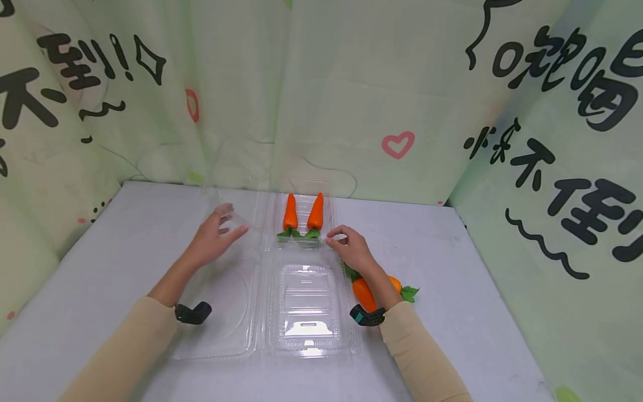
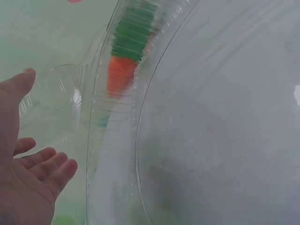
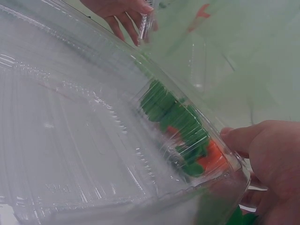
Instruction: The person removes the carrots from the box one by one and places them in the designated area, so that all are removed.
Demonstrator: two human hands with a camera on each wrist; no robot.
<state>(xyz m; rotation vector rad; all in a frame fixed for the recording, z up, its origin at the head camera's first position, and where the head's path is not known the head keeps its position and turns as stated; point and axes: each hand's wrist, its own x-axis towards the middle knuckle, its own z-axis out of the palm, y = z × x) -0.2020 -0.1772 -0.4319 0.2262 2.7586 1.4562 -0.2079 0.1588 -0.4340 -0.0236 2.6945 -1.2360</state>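
Observation:
Two orange toy carrots (image 1: 315,212) with green leaves lie side by side in the far clear plastic clamshell box (image 1: 329,209). At that box's near right corner my right hand (image 1: 349,245) pinches the rim, thumb above and fingers curled below. My left hand (image 1: 213,237) is at the far box's raised clear lid (image 1: 236,167), with thumb and fingers apart. In the left wrist view, the lid's clear plastic (image 2: 70,101) shows beyond the left thumb. Nearer to me is a second clear clamshell box (image 1: 308,301), its lid (image 1: 221,312) laid open to the left.
More carrots (image 1: 363,293) lie on the white table (image 1: 442,262) to the right, partly covered by my right forearm. A printed pale green curtain (image 1: 341,84) hangs behind the table and along its sides.

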